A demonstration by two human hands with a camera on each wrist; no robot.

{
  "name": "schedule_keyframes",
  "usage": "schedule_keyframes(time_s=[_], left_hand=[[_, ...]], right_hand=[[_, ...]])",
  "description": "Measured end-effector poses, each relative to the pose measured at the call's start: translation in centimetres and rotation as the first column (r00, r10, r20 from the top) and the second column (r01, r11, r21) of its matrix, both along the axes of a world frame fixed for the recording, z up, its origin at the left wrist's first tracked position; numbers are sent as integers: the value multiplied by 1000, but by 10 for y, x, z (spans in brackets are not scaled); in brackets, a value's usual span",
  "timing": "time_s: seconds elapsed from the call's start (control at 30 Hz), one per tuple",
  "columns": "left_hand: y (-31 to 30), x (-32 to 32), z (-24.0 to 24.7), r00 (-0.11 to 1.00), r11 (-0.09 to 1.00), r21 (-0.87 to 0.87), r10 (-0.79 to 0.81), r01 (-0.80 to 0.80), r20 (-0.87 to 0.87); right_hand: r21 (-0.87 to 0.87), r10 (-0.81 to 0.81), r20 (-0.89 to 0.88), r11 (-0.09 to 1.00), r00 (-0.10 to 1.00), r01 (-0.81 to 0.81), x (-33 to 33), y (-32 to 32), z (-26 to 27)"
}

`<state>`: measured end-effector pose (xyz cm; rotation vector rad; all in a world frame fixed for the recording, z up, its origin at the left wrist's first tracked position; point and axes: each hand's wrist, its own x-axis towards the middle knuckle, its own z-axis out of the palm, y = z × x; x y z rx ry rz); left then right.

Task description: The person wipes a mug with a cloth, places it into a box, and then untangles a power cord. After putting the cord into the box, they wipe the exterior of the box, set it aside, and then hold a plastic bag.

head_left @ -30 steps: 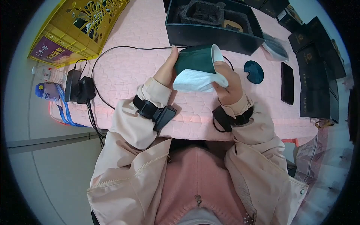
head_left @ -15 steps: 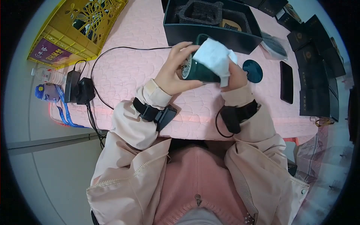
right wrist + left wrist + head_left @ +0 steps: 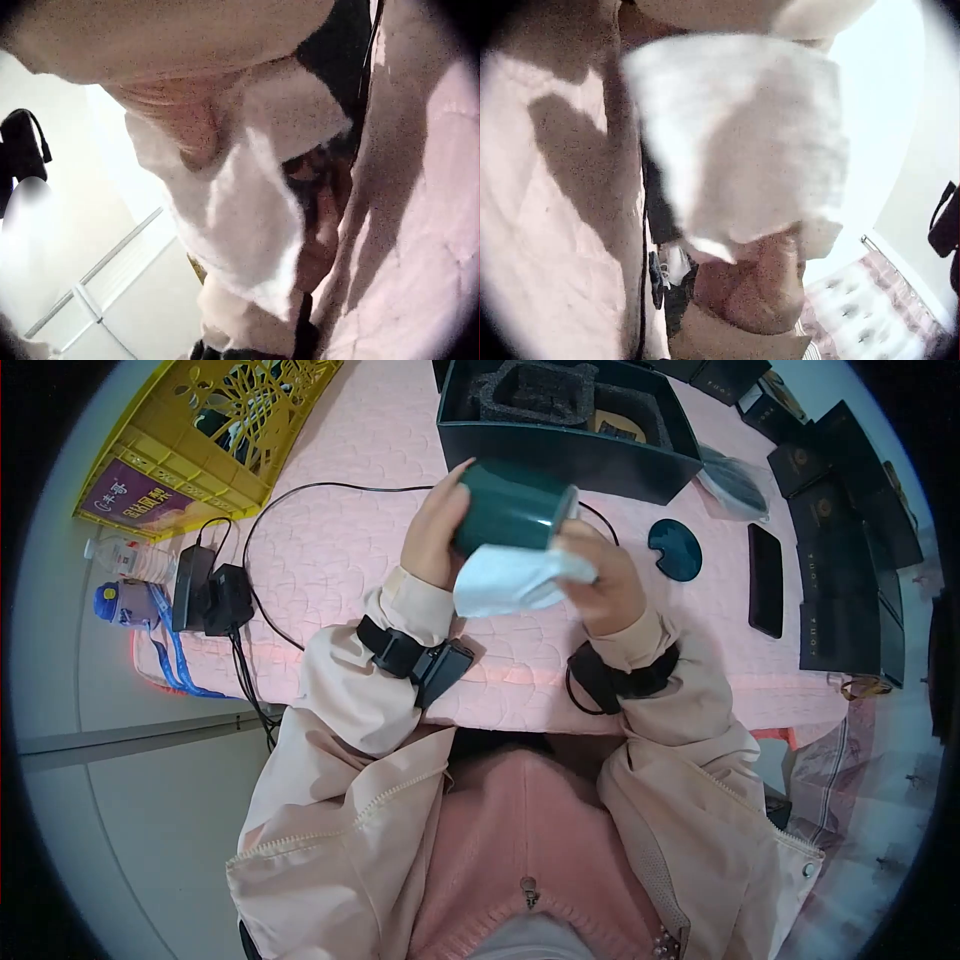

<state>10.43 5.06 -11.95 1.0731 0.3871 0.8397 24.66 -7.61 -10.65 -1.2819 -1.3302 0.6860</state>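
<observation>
In the head view a dark green mug [image 3: 510,505] is held on its side above the bed-like pink quilted cover, its pale rim facing right. My left hand [image 3: 432,525] grips it around the base end, fingers partly hidden behind it. A white cloth [image 3: 515,582] hangs across the near side of the mug. My right hand [image 3: 607,585] pinches this cloth at the rim, some fingers out of sight. In the left wrist view the cloth [image 3: 742,135] hides most of the mug, with the right hand [image 3: 754,289] below. The right wrist view shows the cloth [image 3: 232,202] beneath the fingers.
Behind the mug stands an open dark box [image 3: 570,460] with foam inserts. To the right lie a dark notched disc [image 3: 676,550], a phone [image 3: 765,580] and several black boxes [image 3: 850,610]. A yellow crate [image 3: 200,460], bottle [image 3: 135,558] and black adapter [image 3: 190,588] are left; a cable crosses behind.
The mug was turned to show its patterned base and handle half a second ago, cloth over its upper side. Now it is turned back, rim rightward, with the cloth on its near side.
</observation>
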Motion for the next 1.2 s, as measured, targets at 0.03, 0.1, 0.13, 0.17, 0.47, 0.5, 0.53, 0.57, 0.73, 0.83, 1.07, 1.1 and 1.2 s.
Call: schedule_keyframes(time_s=[0.03, 0.1, 0.13, 0.17, 0.47, 0.5, 0.53, 0.57, 0.73, 0.83, 1.07, 1.1, 1.2], left_hand=[[2, 1, -2, 996, 981, -194, 9, 8, 87], [3, 0, -2, 986, 925, -379, 34, 32, 166], [3, -2, 3, 986, 923, -379, -2, 66, 167], [3, -4, 7, 985, 920, -379, -37, 101, 171], [0, -5, 9, 983, 881, -442, -120, 169, 136], [1, -6, 6, 984, 881, -443, -119, 167, 135], [4, -7, 1, 979, 877, -439, -146, 195, 143], [6, -8, -3, 973, 872, -435, -173, 223, 152], [-14, -13, 11, 968, 862, -445, -186, 242, 166], [-12, -12, 9, 968, 867, -431, -209, 249, 139], [-1, -10, -6, 962, 882, -388, -271, 266, 44], [1, -9, -8, 960, 884, -381, -279, 269, 30], [5, -8, -12, 952, 890, -361, -305, 280, -11]], right_hand=[[187, -23, 277, 982, 961, -30, 6, 9, 1], [475, -215, 708, 850, 673, -228, 15, 22, 2], [476, -216, 705, 850, 675, -225, 17, 21, 3], [545, -357, 682, 830, 638, -120, 21, 19, 5], [391, -219, -446, 825, 868, 409, 19, 8, -3], [390, -218, -447, 826, 868, 408, 20, 9, -8], [413, -243, -266, 846, 933, 338, 25, 10, -14], [422, -258, -75, 867, 963, 265, 29, 10, -18], [272, -37, -233, 957, 972, 102, 13, -6, 9], [285, -55, -270, 949, 961, 134, 9, -6, 10], [257, 40, -405, 964, 914, 72, 7, -10, 12], [217, 82, -453, 976, 888, 20, 7, -10, 15], [74, -59, -385, 993, 921, 95, 10, -4, 12]])
